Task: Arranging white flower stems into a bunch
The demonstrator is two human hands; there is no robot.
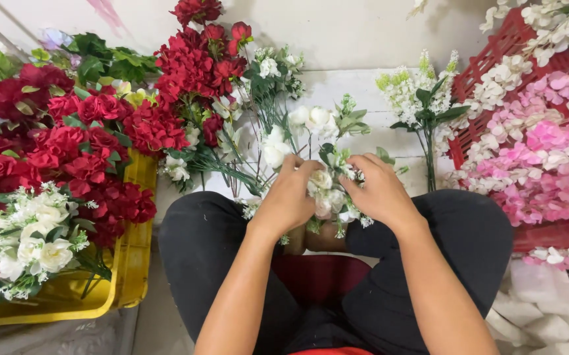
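Both my hands meet over a small bunch of white artificial flowers (327,197) held above my knees. My left hand (289,197) grips the bunch from the left, fingers curled onto the blooms. On the right side my right hand (378,190) closes on it, fingertips tucked among the white petals and green leaves. More white flower stems (284,141) lie on the floor just beyond the hands. I sit cross-legged in black trousers (199,256).
A yellow crate (130,276) at left holds red roses (67,151) and white roses (28,243). Red blooms (199,62) stand behind. A red crate (501,49) at right holds pink (547,158) and white flowers. A white spray (416,98) lies between. White foam pieces (547,315) sit lower right.
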